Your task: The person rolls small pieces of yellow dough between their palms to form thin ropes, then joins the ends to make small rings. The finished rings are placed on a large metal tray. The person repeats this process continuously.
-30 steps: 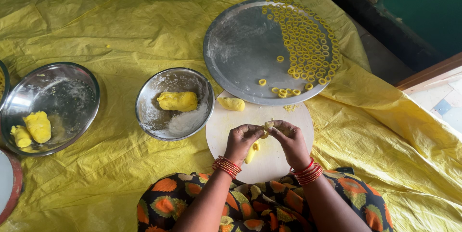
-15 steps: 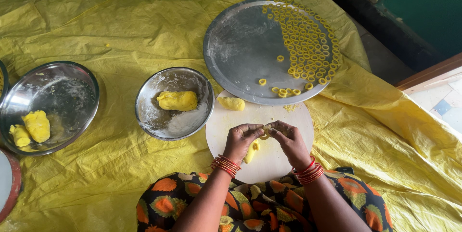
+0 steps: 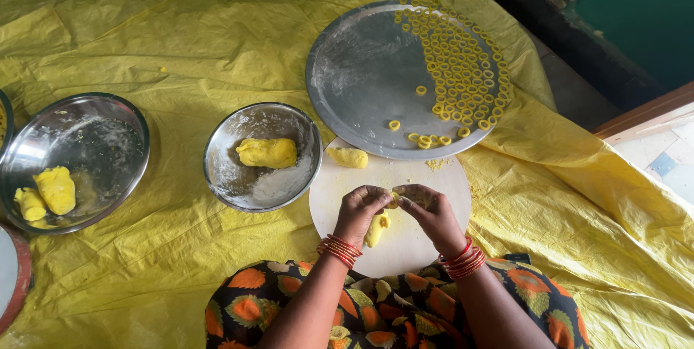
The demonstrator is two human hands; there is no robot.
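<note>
— What do we have in our hands?

— Our left hand [image 3: 359,209] and right hand [image 3: 428,211] are close together, pinching a small yellow dough bit [image 3: 392,199] over the round white board [image 3: 426,175]. It looks soft and lumpy.

— How many things do we count?

— Two steel bowls [image 3: 217,168] [image 3: 14,168], one big steel plate [image 3: 354,74], and too many little dough rings [image 3: 463,74] to count.

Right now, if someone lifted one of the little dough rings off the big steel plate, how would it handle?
The dough rings look thin and soft, so one would probably bend or squash. Each looks light. The plate looks floured, so sticking seems unlikely.
</note>
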